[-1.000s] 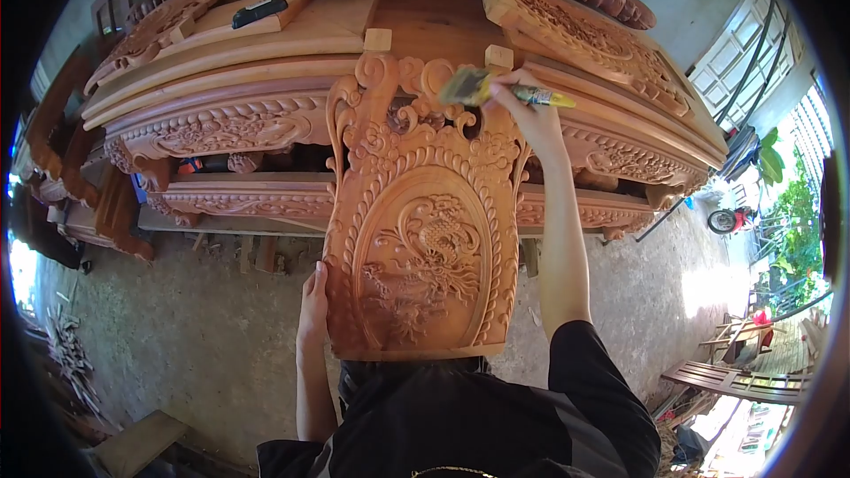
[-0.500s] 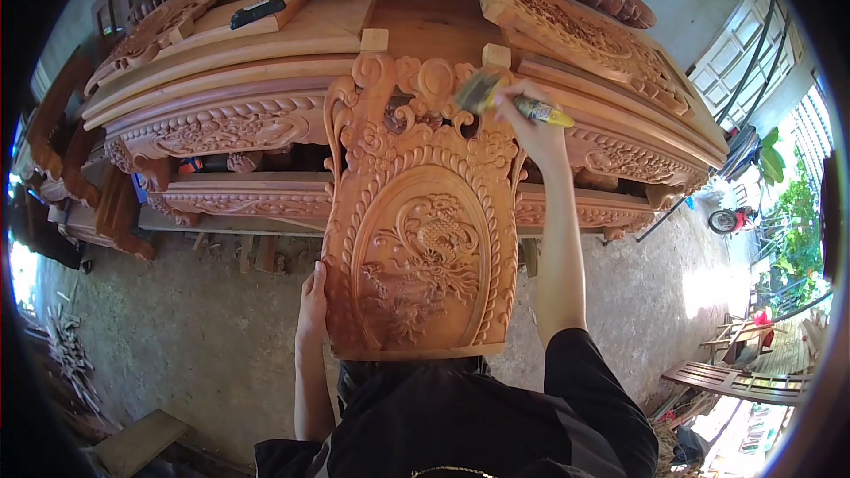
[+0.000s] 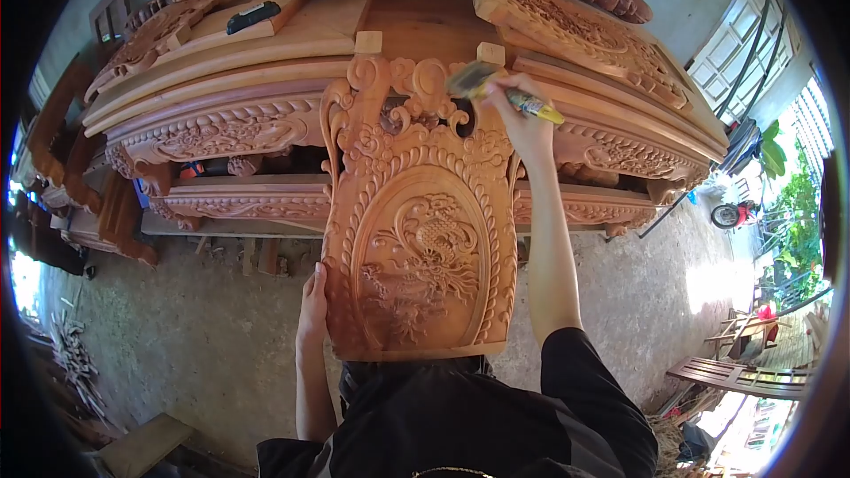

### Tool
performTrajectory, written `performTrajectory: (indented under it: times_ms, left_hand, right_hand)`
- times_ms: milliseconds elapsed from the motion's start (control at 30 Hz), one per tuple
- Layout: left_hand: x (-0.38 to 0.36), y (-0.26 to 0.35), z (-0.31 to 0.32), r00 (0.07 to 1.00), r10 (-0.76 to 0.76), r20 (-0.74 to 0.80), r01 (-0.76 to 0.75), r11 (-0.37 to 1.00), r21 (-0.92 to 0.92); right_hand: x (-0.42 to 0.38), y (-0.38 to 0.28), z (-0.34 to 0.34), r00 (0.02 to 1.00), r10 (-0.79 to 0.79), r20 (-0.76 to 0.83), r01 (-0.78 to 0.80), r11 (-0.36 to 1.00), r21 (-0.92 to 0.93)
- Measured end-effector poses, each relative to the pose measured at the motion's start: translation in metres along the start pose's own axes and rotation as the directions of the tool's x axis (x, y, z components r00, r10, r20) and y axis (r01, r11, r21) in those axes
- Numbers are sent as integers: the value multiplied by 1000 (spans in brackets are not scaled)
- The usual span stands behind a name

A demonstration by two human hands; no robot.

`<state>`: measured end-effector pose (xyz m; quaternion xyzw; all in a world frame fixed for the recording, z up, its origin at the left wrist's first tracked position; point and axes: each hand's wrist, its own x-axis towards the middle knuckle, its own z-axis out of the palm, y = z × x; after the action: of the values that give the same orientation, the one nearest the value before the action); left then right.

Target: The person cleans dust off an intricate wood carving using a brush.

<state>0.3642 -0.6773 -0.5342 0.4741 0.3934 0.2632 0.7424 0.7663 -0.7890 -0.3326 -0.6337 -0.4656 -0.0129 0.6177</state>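
Nudged farther and left, the paintbrush (image 3: 535,106) is pinched by the right hand (image 3: 518,124) at the far right of the carved panel (image 3: 434,239), set before carved furniture (image 3: 230,137) and touched at near left by the left hand (image 3: 312,305), its grip unclear, strokes best kept light.

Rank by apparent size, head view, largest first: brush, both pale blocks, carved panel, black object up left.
1. Carved panel
2. Brush, partly covered by the right hand
3. Black object
4. Left block and right block: too alike to rank
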Motion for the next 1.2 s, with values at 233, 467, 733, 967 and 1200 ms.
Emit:
performTrajectory:
  times_ms: [233,467,733,967,1200]
  left_hand:
    - [-5,9,12,999,29,-28,-30,999,-32]
    - [-8,11,6,999,-19,45,21,999,-44]
    - [-16,23,12,997,-74,30,76,996,-42]
    - [-15,20,14,999,-21,28,22,999,-49]
    - [-14,18,13,1000,-16,21,17,998,-52]
  right_hand:
    - [10,3,22,993,-113,-43,107,986,-125]
    - [21,-9,28,990,-8,143,-15,986,163]
    - [44,-23,39,993,-106,59,116,972,-204]
    - [64,-42,44,972,-219,91,225,733,-642]
    - [71,-45,53,943,-9,334,109,954,-280]
